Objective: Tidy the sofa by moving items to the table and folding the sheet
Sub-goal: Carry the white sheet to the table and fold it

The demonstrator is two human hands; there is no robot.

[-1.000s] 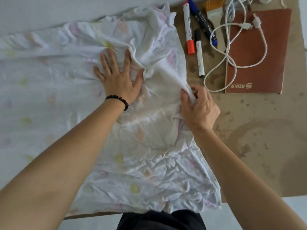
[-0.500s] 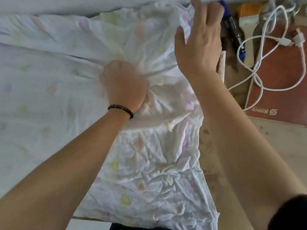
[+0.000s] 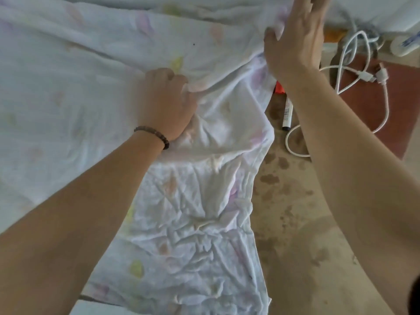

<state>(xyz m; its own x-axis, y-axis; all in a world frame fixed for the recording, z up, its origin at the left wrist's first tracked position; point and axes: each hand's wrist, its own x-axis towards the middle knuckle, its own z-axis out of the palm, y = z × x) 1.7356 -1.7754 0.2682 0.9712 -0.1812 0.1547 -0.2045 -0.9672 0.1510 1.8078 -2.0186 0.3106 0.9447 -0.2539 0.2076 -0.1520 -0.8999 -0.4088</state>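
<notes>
The sheet lies crumpled and unfolded on the surface. The left hand grips a bunch; the right hand, fingers straight, presses its far edge.

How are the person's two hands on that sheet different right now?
The left hand has its fingers curled, gripping a bunch of the sheet; the right hand has straight fingers lying flat. The left hand sits near the sheet's middle; the right hand is farther away, at the sheet's edge by the cable. The left wrist wears a bead bracelet; the right wrist is bare. Both touch the sheet.
</notes>
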